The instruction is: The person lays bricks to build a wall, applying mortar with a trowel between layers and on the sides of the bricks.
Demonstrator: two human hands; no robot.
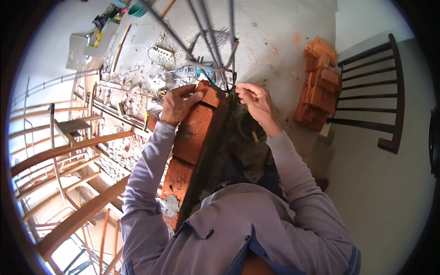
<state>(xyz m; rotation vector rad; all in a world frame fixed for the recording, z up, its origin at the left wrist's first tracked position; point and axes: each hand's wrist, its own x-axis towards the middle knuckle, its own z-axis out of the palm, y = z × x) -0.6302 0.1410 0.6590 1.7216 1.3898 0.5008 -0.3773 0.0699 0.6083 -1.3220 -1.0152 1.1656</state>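
Note:
A row of orange-red bricks (193,134) runs away from me along a narrow wall, with dark mortar beside it. At its far end sits a short brick piece (211,96). My left hand (178,104) is curled against the left edge of that piece, thumb and fingers closed at its corner. Across from it, my right hand (256,104) is raised by the steel bars (232,41), its thumb and forefinger pinched together. Whatever lies in that pinch is too small to make out. Several bars rise from the wall's end, tied by bent stirrups.
Below my right forearm is a dark bucket (247,123) with a wooden handle by it. Stacked bricks (319,87) stand at right beside a dark slatted railing (371,96). A blue power tool (205,70) and power strip (164,52) lie beyond. Timber framing (68,151) and a drop fill the left.

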